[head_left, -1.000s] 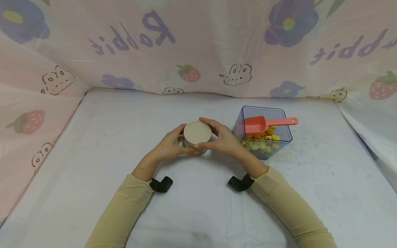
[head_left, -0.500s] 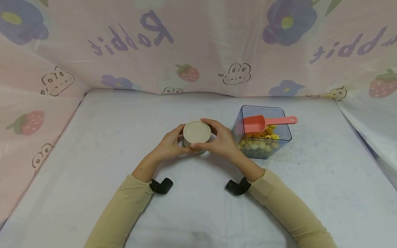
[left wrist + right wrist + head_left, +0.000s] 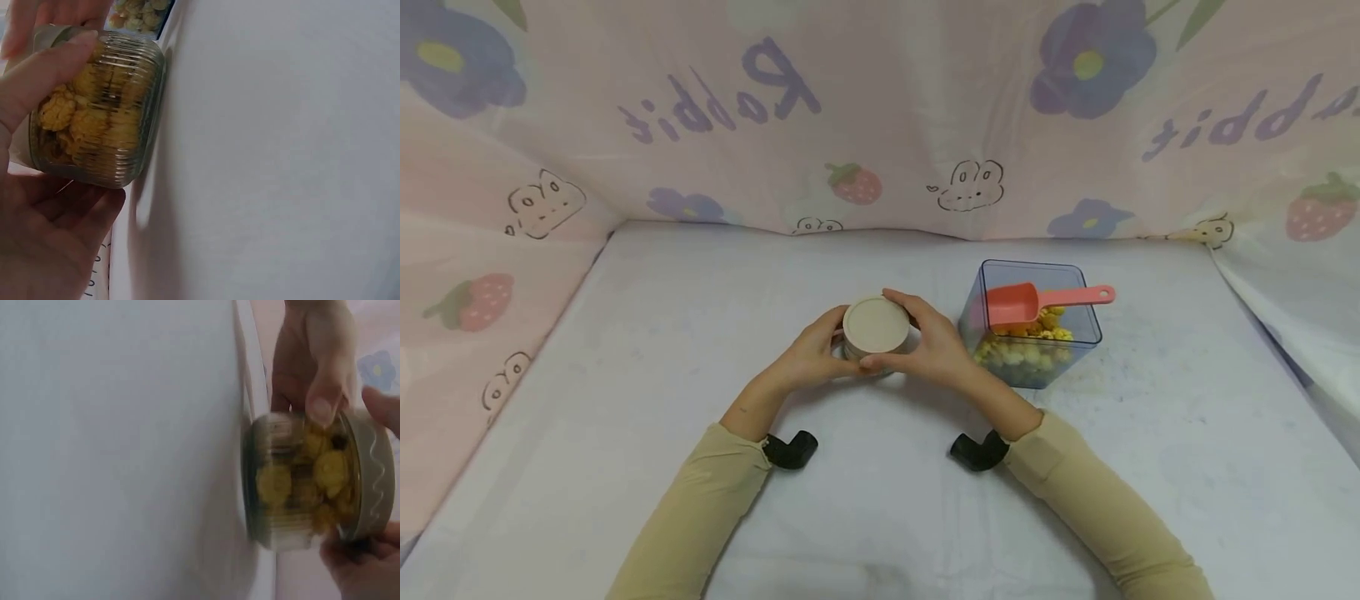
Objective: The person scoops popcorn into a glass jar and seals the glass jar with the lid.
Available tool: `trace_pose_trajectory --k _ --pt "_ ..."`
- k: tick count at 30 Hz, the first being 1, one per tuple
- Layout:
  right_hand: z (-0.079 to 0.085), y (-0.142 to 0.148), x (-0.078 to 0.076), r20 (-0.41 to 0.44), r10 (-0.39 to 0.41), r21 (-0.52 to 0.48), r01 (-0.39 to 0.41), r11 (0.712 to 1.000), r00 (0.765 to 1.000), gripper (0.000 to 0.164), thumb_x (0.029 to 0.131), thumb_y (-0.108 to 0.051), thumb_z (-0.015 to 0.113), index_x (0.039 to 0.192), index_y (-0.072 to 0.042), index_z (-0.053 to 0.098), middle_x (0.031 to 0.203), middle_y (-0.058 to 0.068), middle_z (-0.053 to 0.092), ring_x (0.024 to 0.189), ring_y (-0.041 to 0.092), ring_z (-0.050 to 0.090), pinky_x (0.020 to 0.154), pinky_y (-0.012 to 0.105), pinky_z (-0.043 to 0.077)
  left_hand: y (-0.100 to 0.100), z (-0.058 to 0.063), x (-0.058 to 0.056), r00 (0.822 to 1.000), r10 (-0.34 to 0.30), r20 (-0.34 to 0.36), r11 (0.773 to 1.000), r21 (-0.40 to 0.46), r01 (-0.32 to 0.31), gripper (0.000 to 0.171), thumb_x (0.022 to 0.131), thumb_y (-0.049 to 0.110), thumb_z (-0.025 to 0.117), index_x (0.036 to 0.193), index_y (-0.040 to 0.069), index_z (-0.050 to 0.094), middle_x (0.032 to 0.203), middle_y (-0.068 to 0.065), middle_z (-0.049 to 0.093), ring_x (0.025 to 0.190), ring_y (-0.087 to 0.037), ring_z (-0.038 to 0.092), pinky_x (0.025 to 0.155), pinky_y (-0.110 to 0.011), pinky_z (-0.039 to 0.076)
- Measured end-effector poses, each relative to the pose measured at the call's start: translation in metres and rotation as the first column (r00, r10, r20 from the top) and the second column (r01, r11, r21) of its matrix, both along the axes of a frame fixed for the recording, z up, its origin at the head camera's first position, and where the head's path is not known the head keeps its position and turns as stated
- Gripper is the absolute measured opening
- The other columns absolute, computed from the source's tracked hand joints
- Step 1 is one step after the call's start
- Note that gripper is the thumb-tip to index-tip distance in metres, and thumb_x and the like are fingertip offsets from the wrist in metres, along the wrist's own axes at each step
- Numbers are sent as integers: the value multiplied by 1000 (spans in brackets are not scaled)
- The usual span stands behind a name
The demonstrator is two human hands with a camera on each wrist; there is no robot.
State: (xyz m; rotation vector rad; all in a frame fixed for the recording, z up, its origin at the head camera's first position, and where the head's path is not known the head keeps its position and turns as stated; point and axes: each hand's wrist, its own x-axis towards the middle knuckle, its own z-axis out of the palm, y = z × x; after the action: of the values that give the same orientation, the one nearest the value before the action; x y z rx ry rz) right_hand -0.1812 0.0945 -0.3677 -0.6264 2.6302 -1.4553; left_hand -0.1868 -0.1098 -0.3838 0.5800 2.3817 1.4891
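Note:
A ribbed glass jar (image 3: 106,119) of yellow popcorn stands upright on the white table between both hands. Its round cream lid (image 3: 877,325) is on top; in the right wrist view the rim shows a wavy raised line. My left hand (image 3: 808,357) grips the glass body from the left, thumb on the near side. From the right, my right hand (image 3: 938,346) holds the lid, with the thumb at its near edge and the fingers round the far side. The right fingertips are partly hidden behind the lid in the head view.
Right of the jar stands a clear bluish square container (image 3: 1092,321) part filled with popcorn (image 3: 1022,354). A pink scoop (image 3: 1075,296) lies in its top, handle jutting right over the rim. A printed pink curtain (image 3: 887,108) rises along the back of the table.
My right thumb has shifted slightly left along the lid's near edge. The jar and my left hand keep nearly the same place; the head view has tilted a little.

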Motion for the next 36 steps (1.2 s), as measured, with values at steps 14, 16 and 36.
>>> trace_pose_trajectory --k 14,16,36 --pt "-2 9 -10 61 107 -76 -102 992 992 89 72 -14 85 147 -5 37 151 11 38 140 27 34 114 43 31 1 -1 -1 999 -24 24 999 -23 24 80 77 13 80 144 3 36 143 -15 44 136 -31 39 114 -45 31" --pt "-2 9 -10 65 94 -80 -88 993 993 88 71 -15 86 145 -4 40 149 11 41 139 27 37 113 42 33 2 -1 -1 1000 -16 27 1000 -26 16 81 77 14 81 144 4 37 143 -14 45 135 -30 40 114 -44 31" --pt "-5 1 -2 44 -14 -107 19 994 999 87 66 -17 89 140 -2 46 144 11 48 135 24 44 110 38 37 4 -4 4 997 46 -65 999 -13 -47 78 73 13 84 138 -1 44 136 -19 52 131 -33 46 110 -44 37"
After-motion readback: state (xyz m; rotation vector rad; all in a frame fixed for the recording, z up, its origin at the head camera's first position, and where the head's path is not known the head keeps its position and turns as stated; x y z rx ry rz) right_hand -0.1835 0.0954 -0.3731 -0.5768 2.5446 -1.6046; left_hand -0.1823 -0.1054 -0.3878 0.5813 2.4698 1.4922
